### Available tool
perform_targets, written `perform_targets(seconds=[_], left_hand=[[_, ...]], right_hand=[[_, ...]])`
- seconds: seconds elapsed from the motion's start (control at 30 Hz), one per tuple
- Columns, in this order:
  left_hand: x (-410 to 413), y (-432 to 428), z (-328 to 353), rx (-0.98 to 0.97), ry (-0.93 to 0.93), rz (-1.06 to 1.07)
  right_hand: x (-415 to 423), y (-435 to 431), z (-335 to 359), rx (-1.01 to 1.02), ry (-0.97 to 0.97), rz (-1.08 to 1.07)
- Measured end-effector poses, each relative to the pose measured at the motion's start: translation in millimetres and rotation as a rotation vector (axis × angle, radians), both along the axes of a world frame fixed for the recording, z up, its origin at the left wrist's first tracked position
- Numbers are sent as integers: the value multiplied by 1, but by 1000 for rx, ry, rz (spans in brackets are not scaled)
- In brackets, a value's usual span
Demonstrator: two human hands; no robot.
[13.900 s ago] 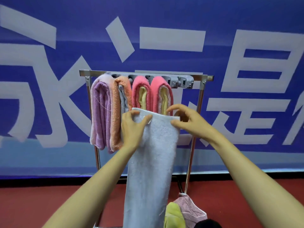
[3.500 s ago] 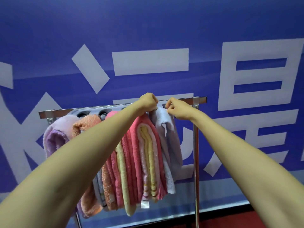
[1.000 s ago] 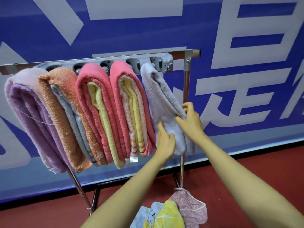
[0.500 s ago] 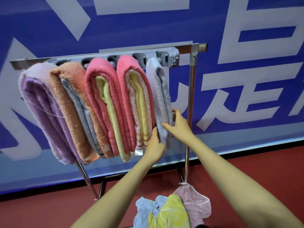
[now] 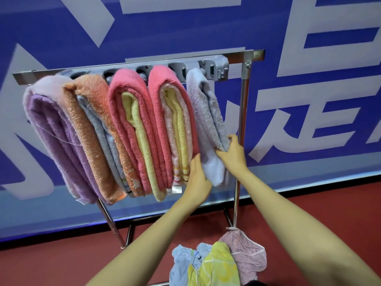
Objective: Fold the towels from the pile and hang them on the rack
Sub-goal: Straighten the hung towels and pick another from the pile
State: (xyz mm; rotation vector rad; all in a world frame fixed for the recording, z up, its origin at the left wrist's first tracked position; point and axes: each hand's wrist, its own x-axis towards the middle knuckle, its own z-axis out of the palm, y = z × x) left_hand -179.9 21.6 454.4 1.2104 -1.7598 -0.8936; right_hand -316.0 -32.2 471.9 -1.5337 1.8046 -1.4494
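**Desk:** Head view. Where does the towel hang?

**Caption writer:** The pale lilac terry towel (image 5: 207, 120) hangs folded over the right end of the steel-tube rack (image 5: 244, 104). It sits under the grey plastic hook strip (image 5: 216, 68) and is the last in a row of five. Both your hands are on its lower half.

**Desk:** And the grip?

**Caption writer:** Your left hand (image 5: 199, 176) lies flat with straight fingers against the towel's left face. It is slipped between that towel and the neighbouring pink-and-yellow folded towel (image 5: 165, 104), and it holds nothing. Your right hand (image 5: 233, 154) pinches the towel's right edge, with the thumb raised at the far side and the fingers curled across the front. It is just beside the rack's upright post.

**Desk:** The rest of the row?

**Caption writer:** From the left come a purple folded towel (image 5: 55, 131), an orange-and-grey folded towel (image 5: 97, 120) and a second pink-and-yellow folded towel (image 5: 127, 120). All are draped over the rail and press against their neighbours.

**Desk:** Below the rail?

**Caption writer:** The loose pile of towels (image 5: 216, 265), pale blue, yellow and dusty pink, sits at the bottom edge between your forearms, near the rack's foot. What it rests on cannot be told. A red floor (image 5: 61, 261) runs beneath, and a blue banner with large white characters (image 5: 185, 27) fills the background.
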Motion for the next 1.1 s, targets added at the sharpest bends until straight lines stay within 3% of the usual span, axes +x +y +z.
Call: perform_targets(seconds=[0.27, 0.4, 0.77, 1.1], left_hand=[[-9, -7, 2, 44, -49, 115], [-21, -19, 15, 140, -26, 61], [-49, -18, 12, 245, 426, -117], [-29, -22, 2, 228, 419, 7]], right_hand=[[-12, -10, -1, -42, 193, -229], [-12, -12, -6, -25, 185, -161], [-49, -2, -1, -92, 87, -77], [-20, 5, -9, -12, 58, 170]])
